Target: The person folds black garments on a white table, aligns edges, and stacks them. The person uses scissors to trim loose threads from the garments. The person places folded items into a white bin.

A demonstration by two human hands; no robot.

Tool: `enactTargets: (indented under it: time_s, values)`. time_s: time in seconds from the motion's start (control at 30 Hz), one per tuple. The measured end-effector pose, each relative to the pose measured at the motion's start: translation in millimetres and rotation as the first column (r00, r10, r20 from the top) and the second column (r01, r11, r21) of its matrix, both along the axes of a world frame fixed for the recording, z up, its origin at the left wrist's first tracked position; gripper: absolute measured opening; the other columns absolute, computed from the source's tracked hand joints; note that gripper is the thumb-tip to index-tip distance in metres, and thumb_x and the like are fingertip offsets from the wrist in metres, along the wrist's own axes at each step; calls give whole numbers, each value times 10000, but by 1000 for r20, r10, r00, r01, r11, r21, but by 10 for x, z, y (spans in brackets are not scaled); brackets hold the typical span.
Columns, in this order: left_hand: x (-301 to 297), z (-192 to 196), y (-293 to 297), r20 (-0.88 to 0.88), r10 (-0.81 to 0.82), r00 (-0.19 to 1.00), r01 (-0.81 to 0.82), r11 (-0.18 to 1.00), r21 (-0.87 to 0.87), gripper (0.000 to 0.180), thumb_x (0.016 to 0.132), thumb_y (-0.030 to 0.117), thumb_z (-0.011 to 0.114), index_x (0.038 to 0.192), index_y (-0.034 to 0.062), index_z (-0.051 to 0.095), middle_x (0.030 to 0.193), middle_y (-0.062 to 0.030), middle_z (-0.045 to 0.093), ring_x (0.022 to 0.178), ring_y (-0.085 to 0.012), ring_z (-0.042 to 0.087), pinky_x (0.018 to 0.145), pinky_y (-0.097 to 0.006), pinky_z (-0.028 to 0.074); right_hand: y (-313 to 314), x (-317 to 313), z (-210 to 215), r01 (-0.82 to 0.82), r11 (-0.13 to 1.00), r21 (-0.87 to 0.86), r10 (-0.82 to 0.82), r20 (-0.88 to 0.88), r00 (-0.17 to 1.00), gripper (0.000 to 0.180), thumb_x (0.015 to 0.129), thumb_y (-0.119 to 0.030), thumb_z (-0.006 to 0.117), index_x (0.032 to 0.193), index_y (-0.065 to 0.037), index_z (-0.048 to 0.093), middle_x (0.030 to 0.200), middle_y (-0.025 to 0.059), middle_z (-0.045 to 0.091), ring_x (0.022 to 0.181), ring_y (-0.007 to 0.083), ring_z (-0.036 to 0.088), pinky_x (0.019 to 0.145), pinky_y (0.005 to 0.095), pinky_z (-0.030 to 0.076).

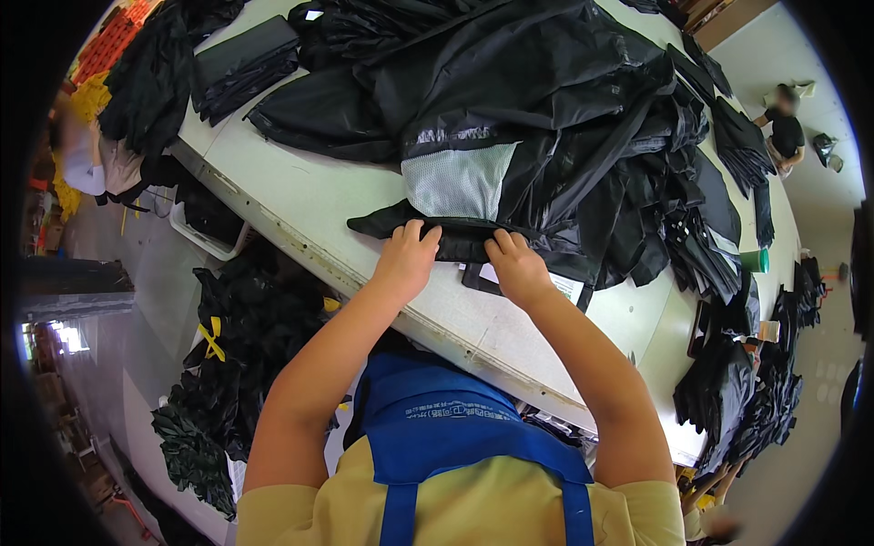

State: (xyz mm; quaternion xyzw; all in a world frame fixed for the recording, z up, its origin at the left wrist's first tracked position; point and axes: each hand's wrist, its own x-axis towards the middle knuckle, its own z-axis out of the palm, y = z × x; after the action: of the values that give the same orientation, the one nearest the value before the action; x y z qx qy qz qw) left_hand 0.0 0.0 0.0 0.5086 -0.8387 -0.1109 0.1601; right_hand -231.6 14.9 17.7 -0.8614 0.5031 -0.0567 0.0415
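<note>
A large black garment (546, 91) of thin, slightly shiny fabric lies heaped on the white table, with a patch of white mesh lining (460, 178) showing. Along its near edge runs a folded black band (462, 238), tapering to a point at the left. My left hand (407, 261) grips this band with bent fingers, thumb side toward the middle. A short way to the right, my right hand (521, 264) holds the same band, fingers curled over it. Partly under the right hand is a dark flat frame or board (480, 278) with a white printed sheet (566, 287).
The white table (273, 214) has its near edge in front of me. Folded black cloth (246, 64) lies at the far left, more black pieces (719, 382) at the right near a green cup (755, 261). Black fabric (246, 364) is piled low on my left. Other people stand around.
</note>
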Motion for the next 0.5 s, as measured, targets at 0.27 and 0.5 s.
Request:
enactTargets:
  time_s: [0.27,0.5]
  values:
    - [137,640,-2,107,-135,985,124,987,98,419,777,75,637,1163,-18,503,1181,-195,480,980,-358,526,825,-427,490,40,-8,542,6,1000,19,-6,-8,1000,227,771,-41,570,996,-66,552,847,93,551,864,265,573,689,347,518]
    - [249,889,6,196,-258,946,230,960,157,331,814,186,659,1077,19,549,891,-149,623,887,-328,561,761,-394,482,231,39,672,-1,988,-153,7,37,999,144,785,-109,588,918,-70,549,796,72,517,797,247,549,684,349,479]
